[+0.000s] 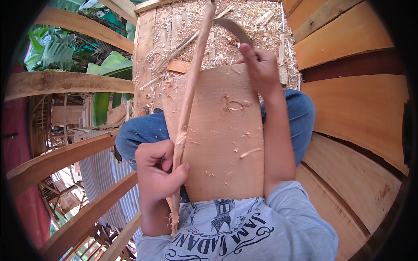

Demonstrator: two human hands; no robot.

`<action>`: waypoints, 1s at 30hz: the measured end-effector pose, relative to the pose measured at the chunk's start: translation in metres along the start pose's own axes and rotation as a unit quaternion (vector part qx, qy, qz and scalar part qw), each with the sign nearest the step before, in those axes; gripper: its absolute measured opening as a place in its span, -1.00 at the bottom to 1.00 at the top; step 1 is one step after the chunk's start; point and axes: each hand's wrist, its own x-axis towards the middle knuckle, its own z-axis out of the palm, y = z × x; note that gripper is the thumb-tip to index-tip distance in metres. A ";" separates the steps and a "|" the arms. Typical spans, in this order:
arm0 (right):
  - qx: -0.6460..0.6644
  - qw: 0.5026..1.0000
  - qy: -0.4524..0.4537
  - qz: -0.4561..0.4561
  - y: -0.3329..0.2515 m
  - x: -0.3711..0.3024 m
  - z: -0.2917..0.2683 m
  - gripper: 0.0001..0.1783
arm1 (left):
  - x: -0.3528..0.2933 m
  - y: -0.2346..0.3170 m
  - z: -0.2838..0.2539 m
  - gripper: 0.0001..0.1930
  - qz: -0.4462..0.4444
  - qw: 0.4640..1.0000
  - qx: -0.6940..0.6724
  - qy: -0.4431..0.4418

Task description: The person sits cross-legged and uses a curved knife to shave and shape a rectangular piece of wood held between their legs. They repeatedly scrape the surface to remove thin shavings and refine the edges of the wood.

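Observation:
A long peeled wooden stick [191,93] slants from beside my body up to the far edge of the view. My left hand [159,169] is closed around its lower part, with the thumb pressed along it. In my right hand [262,69] is a curved knife [235,28], its handle hidden by my fingers. The blade's tip lies close to the stick's upper part; whether they touch I cannot tell. Across my lap rests a broad wooden board [217,152], with a few curled shavings on it. Fine shavings cling to the stick near my left hand and at its lower end.
Beyond the board, a plank floor [146,48] is strewn with wood shavings [257,26] and thin offcuts. Wooden slats [348,104] form a wall close on my right. An open rail fence [69,82] stands at the left, with leaves and corrugated sheet behind it.

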 end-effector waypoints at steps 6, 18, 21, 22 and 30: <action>-0.082 0.995 0.018 0.059 0.036 -0.009 0.009 -0.23 | 0.009 -0.010 0.008 -0.63 -0.039 0.999 0.035 -0.013; -0.113 0.983 0.049 0.134 0.051 -0.005 -0.016 -0.27 | 0.012 -0.011 0.013 -0.64 -0.061 0.997 0.017 -0.047; -0.024 0.988 0.055 0.145 0.017 -0.017 -0.031 -0.31 | 0.012 -0.013 0.011 -0.64 -0.062 0.997 0.011 -0.045; -0.053 0.990 0.031 0.130 0.009 -0.025 -0.036 -0.33 | 0.011 -0.013 0.011 -0.64 -0.060 0.997 0.004 -0.042; -0.157 0.978 -0.130 0.053 -0.058 -0.081 -0.036 -0.50 | 0.013 -0.008 0.011 -0.63 -0.024 0.998 -0.013 -0.050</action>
